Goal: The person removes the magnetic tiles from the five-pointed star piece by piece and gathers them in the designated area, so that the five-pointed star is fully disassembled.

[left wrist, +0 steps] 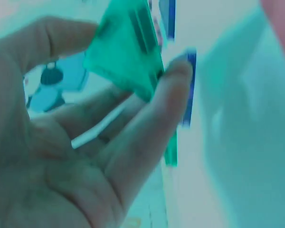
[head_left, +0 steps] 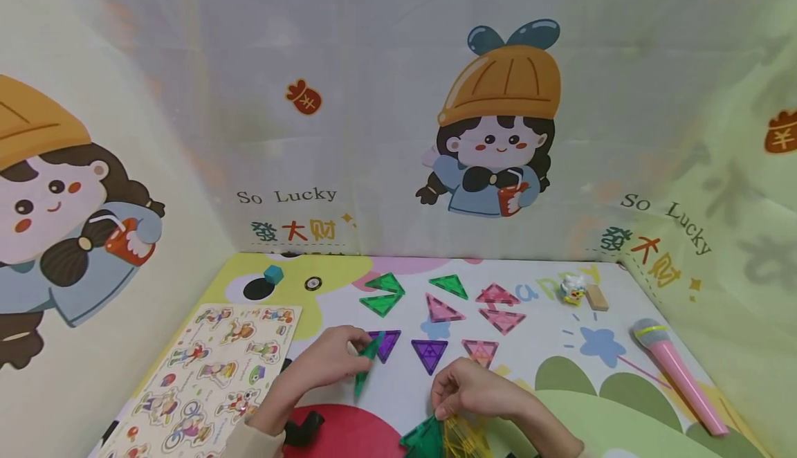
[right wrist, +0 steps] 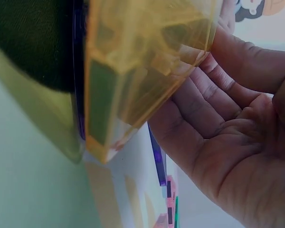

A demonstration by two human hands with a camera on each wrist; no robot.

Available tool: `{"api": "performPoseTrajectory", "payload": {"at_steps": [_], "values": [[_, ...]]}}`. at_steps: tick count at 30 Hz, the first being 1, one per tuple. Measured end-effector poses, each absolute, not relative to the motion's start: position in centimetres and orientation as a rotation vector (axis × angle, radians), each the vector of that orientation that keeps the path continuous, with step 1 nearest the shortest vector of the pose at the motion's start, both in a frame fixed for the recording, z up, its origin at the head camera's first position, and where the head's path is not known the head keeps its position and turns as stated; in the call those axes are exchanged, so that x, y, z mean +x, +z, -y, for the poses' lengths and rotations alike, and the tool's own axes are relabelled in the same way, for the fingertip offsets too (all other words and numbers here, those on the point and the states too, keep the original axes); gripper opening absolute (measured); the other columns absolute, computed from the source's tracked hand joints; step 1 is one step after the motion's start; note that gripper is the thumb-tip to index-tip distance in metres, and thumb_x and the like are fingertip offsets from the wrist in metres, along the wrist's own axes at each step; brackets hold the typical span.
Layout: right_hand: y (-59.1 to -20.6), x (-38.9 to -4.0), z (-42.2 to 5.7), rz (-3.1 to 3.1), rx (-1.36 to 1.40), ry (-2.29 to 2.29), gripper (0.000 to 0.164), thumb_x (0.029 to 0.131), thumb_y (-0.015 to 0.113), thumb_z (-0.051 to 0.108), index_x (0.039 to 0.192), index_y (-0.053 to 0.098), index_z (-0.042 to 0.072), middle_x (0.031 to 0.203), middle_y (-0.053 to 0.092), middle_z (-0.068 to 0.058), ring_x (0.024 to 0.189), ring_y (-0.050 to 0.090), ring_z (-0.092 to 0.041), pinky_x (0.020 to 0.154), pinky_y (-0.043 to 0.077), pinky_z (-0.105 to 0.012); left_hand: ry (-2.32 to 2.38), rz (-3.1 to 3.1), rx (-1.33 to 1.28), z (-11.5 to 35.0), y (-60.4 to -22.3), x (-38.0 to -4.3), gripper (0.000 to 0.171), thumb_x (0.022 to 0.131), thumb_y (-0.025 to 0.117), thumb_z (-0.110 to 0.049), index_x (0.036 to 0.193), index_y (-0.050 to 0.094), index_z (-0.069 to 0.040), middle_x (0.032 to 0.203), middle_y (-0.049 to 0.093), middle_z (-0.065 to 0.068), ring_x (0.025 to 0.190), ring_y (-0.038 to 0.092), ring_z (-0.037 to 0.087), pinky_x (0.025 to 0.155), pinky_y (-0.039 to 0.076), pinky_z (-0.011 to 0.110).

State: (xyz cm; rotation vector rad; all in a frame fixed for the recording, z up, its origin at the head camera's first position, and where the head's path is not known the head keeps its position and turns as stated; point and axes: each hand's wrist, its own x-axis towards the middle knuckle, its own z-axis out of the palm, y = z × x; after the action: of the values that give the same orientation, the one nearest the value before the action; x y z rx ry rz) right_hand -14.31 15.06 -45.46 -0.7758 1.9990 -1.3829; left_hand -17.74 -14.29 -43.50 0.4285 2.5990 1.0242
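Note:
My left hand (head_left: 336,355) pinches a green triangular magnetic tile (head_left: 369,364) between thumb and fingers, tilted on edge above the table. The left wrist view shows the same green tile (left wrist: 126,50) close up. At the front, my right hand (head_left: 470,390) pinches the top of a small standing structure of magnetic tiles, with a green side (head_left: 426,437) and a yellow side (head_left: 462,437). Its yellow tiles (right wrist: 147,61) fill much of the right wrist view, and its lower part is cut off in the head view. A purple triangular tile (head_left: 387,344) lies just beyond my left hand.
More triangular tiles lie farther back: green (head_left: 382,304), pink (head_left: 443,308), purple (head_left: 429,354) and light pink (head_left: 481,351). A picture board (head_left: 214,368) is on the left. To the right are a toy microphone (head_left: 681,375), a small figurine (head_left: 573,288) and a wooden block (head_left: 596,297).

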Motion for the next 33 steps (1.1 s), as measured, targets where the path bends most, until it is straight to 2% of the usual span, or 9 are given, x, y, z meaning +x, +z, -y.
{"api": "performPoseTrajectory", "payload": {"at_steps": [7,12,21,25,29,33], "values": [[-45.6,-14.3,-15.1,-2.015,-0.771,-1.385,0.012,0.082,0.074,0.008,0.081,0.070,-0.003,0.067,0.058,0.006,0.056,0.041,0.003,0.053,0.035,-0.015,0.816,-2.939,0.069,16.3,-43.7,-20.5,0.043,0.082,0.074,-0.027,0.117,0.069,-0.004,0.101,0.061,0.009,0.082,0.053,0.020,0.061,0.044,0.030],[-45.7,-14.3,-14.8,-2.016,-0.788,-1.383,0.012,0.082,0.074,0.008,0.080,0.070,-0.003,0.066,0.057,0.006,0.056,0.041,0.003,0.053,0.035,-0.015,0.565,-3.071,-0.002,17.5,-44.2,-21.6,0.040,0.082,0.073,-0.024,0.111,0.068,0.002,0.093,0.059,0.012,0.078,0.051,0.022,0.064,0.042,0.033],[-45.6,-14.3,-14.5,-2.023,-0.766,-1.378,0.011,0.082,0.074,0.009,0.081,0.071,-0.001,0.067,0.058,0.005,0.056,0.041,0.002,0.053,0.035,-0.016,0.454,-3.124,0.051,17.8,-45.3,-22.3,0.031,0.082,0.071,-0.015,0.106,0.068,0.005,0.089,0.060,0.013,0.075,0.050,0.023,0.070,0.049,0.040],[-45.6,-14.3,-14.5,-2.029,-0.762,-1.376,0.009,0.082,0.074,0.008,0.081,0.071,-0.001,0.067,0.058,0.005,0.055,0.040,0.002,0.052,0.035,-0.016,0.450,-3.141,0.092,17.9,-45.3,-22.2,0.032,0.083,0.069,-0.011,0.111,0.067,0.004,0.097,0.062,0.017,0.078,0.053,0.025,0.074,0.051,0.045],[-45.5,-14.2,-14.7,-2.038,-0.737,-1.388,0.008,0.082,0.074,0.008,0.081,0.072,0.000,0.068,0.059,0.004,0.056,0.041,0.001,0.053,0.036,-0.016,0.523,-3.154,0.152,17.6,-44.6,-21.6,0.035,0.087,0.069,-0.015,0.120,0.068,-0.003,0.113,0.063,0.018,0.095,0.062,0.029,0.086,0.053,0.051],[-45.6,-14.1,-14.9,-2.071,-0.698,-1.399,0.007,0.082,0.074,0.007,0.082,0.072,0.000,0.067,0.060,0.003,0.057,0.044,0.000,0.054,0.038,-0.017,0.805,-2.924,0.425,16.1,-43.4,-20.4,0.030,0.090,0.071,-0.024,0.117,0.071,-0.012,0.111,0.069,0.005,0.098,0.064,0.020,0.083,0.055,0.040]]}}
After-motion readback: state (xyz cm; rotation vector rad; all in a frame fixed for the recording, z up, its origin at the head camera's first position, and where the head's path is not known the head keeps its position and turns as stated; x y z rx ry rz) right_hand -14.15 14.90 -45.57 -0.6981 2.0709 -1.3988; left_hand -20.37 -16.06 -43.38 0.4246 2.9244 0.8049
